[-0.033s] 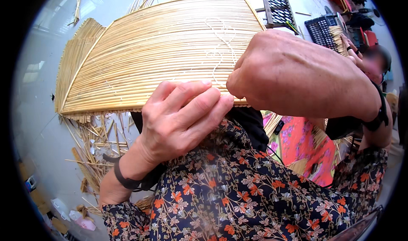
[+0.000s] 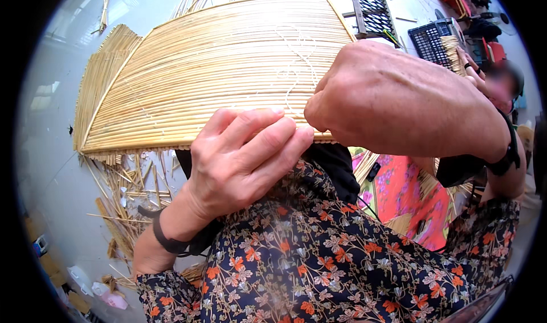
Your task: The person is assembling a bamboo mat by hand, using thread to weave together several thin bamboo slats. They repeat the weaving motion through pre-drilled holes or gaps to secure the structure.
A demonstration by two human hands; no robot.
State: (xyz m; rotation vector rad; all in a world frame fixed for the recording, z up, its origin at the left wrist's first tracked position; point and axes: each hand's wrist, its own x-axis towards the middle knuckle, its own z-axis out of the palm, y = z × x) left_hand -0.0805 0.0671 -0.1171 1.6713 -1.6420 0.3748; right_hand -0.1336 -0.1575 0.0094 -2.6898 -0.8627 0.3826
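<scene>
A wide panel of yellow straw-like stalks, laid side by side and edged with thin strips, stretches in front of me. My left hand grips its near edge, fingers lying over the top and thumb out of sight. Just to the right, my right hand is closed above the same edge, knuckles up. Its fingertips are hidden, so what they pinch does not show. A loose white thread curls over the panel and runs toward the right hand's fingers. Short pale stitches cross the stalks.
Another stalk piece shows beyond the panel's left end. Loose stalks litter the floor at left. A black crate stands far right near another person handling a stalk bundle. A red floral cloth lies below my right arm.
</scene>
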